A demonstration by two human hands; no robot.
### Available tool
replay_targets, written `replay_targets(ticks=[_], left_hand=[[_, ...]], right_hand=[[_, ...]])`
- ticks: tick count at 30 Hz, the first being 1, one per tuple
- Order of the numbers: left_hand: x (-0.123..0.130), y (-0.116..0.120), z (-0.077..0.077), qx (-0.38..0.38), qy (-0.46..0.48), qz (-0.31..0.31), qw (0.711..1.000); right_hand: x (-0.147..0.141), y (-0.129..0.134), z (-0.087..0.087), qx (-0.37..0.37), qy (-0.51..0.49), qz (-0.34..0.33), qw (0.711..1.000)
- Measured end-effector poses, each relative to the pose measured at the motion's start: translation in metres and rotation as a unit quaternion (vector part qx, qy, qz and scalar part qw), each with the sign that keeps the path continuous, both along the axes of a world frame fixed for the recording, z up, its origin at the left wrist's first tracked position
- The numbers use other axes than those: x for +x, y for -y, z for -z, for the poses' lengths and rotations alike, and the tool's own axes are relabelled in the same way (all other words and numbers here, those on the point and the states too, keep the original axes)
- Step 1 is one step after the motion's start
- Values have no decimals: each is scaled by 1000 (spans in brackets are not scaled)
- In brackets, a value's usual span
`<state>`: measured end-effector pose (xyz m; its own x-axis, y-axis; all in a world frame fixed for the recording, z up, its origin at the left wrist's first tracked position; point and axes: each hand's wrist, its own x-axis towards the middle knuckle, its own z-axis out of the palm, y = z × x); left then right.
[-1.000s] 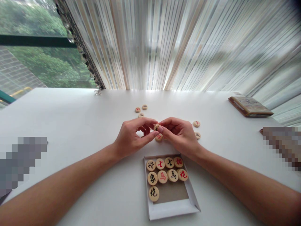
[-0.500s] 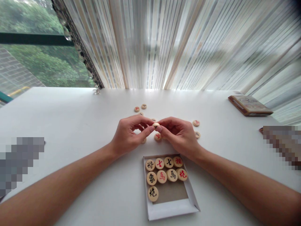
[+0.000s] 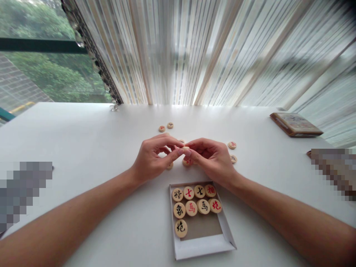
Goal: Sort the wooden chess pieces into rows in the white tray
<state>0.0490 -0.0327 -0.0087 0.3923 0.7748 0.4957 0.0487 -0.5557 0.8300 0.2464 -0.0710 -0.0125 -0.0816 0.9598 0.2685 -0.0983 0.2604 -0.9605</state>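
Between the fingertips of my left hand and my right hand is one round wooden piece, pinched from both sides above the table. Its marking is hardly visible at this angle. Just below it lies a piece with a red character, partly covered by my fingers. Nearer to me an open white tray holds several round pieces in rows, marked in red or black. A black-marked piece sits alone in its third row, with bare grey bottom to the right.
Loose pieces lie on the white table: two beyond my left hand, including a red one, and two right of my right hand, including another red one. A flat brown box rests at the far right, before striped curtains.
The pinched piece has tilted between my fingers, so its dark marking no longer shows clearly. Both hands stay in nearly the same place, and the tray is unchanged.
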Motion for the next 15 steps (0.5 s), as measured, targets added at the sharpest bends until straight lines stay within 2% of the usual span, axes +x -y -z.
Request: replay_targets(ticks=[11,15], left_hand=[[1,-2,1,-83,32,-4,996],[2,-2,2,-117,71,20,990]], right_hand=[[4,-3,0,-27,2,-8,1000],[5,-5,2,-38,-14,-21,999]])
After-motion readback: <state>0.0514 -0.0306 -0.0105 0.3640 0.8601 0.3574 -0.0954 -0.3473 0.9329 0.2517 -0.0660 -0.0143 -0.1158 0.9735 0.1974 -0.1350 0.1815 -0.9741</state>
